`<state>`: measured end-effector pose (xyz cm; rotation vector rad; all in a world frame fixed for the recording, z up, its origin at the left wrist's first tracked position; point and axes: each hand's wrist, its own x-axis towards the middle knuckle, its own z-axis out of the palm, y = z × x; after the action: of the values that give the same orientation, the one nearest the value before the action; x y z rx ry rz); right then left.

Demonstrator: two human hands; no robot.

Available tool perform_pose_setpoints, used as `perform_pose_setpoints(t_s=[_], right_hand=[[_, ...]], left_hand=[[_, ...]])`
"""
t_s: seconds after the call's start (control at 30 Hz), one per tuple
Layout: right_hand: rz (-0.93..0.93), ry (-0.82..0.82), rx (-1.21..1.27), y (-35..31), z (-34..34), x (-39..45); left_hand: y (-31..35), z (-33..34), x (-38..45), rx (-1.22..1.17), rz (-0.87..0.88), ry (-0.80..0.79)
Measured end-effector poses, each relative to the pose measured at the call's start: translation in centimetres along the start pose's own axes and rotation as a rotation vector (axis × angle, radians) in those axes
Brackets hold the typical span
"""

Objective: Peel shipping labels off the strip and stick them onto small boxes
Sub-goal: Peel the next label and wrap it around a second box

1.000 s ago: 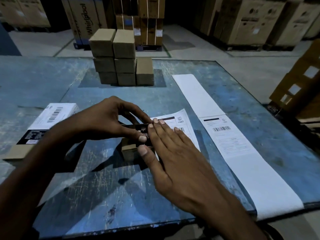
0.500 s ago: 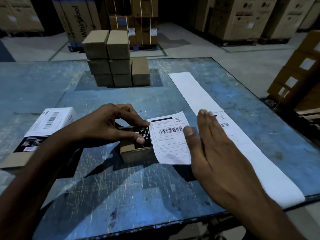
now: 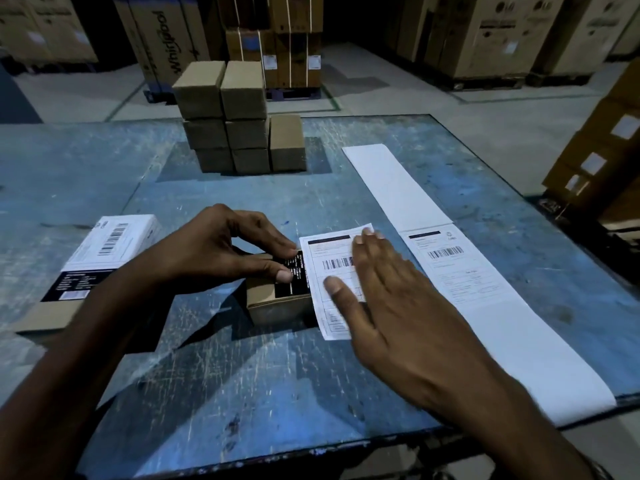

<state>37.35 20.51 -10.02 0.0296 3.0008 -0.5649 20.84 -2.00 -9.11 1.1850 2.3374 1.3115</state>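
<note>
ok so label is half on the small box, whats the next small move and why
Probably sweep the flat right hand down over the label, folding its overhanging part onto the box side: the left hand pins only the dark end on top.

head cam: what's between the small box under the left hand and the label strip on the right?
The loose shipping label, sticking out from the small box toward the label strip, with the right hand flat over it. Head view shows it.

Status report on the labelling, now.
Left hand pinches label edge on small box. Right hand flat on the overhanging label. One label left on strip. Nothing blocking.
</note>
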Motion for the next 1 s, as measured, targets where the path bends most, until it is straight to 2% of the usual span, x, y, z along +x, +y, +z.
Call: perform_pose_setpoints(t_s=[0.17, 0.23, 0.33, 0.43, 0.67, 0.73, 0.8, 0.9, 1.0], right_hand=[[0.062, 0.01, -0.052, -0.1, -1.9, -0.2], [-0.017, 0.039, -0.039, -1.8, -2.2, 0.1], [-0.168, -0.049, 0.044, -3.9, -0.7, 0.8], [-0.205, 0.003, -0.052, -2.9, 1.5, 1.1], [-0.003, 0.02, -0.067, 1.2, -0.1, 0.1], [0.081, -0.003, -0.082, 1.4, -1.1, -0.1], [0.136, 0.041, -0.06, 0.6, -2.1, -0.4], [-0.017, 0.103, -0.031, -1.9, -1.9, 0.0], [-0.228, 0.021, -0.019, -3.3, 0.6, 1.1]], left_hand=[[0.1, -0.1, 0.0, 0.026, 0.005, -0.007], [0.2, -0.2, 0.0, 0.036, 0.024, -0.006], [0.2, -0.3, -0.1, 0.057, 0.065, 0.001], [0.0, -0.3, 0.0, 0.067, 0.069, 0.014], [0.2, -0.2, -0.2, 0.048, 0.063, 0.024], [0.3, -0.1, -0.1, 0.05, 0.059, 0.014], [0.3, -0.1, -0.1, 0.049, 0.059, 0.019], [0.3, -0.2, -0.2, 0.046, 0.064, 0.018], [0.2, -0.3, 0.0, 0.05, 0.054, 0.02]])
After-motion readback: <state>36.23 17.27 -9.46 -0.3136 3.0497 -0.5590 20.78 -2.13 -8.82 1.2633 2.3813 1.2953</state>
